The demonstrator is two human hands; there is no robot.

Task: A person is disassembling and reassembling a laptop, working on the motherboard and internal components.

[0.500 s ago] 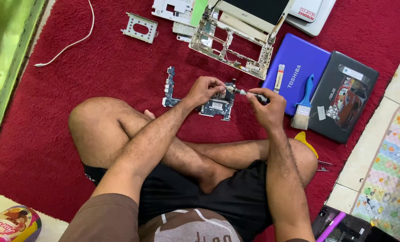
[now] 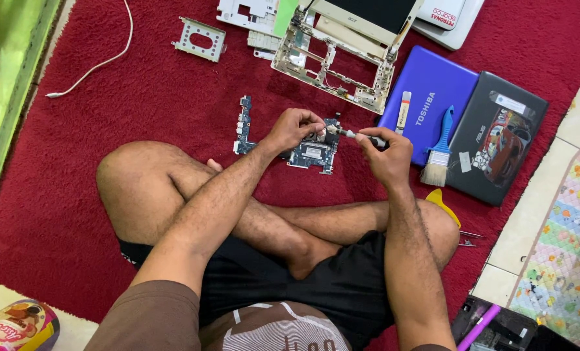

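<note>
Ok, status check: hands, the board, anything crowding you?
Left hand pinching the circuit board top edge. Right hand holding screwdriver, tip at board. Brush and blue laptop close right, not blocking.

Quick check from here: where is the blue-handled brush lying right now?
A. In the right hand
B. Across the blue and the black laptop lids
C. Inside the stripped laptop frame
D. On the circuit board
B: the brush lies across the edge where the blue laptop meets the black laptop, bristles toward the person, while the right hand holds a screwdriver at the circuit board.
</note>
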